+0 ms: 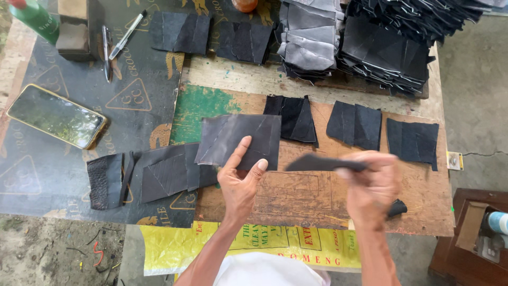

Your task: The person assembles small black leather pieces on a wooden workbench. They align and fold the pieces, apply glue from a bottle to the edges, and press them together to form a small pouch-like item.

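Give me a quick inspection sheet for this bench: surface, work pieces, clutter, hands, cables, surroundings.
Surface: worn wooden table, partly under a dark printed mat.
Work pieces: dark leather piece in the left hand; dark flat strip in the right hand, blurred; cut pieces laid in a row; stacks at the back.
Clutter: phone, pens, green bottle.
Hands: both gripping.
Cables: thin cord on the floor.
Surroundings: concrete floor, yellow sack, brown stand.
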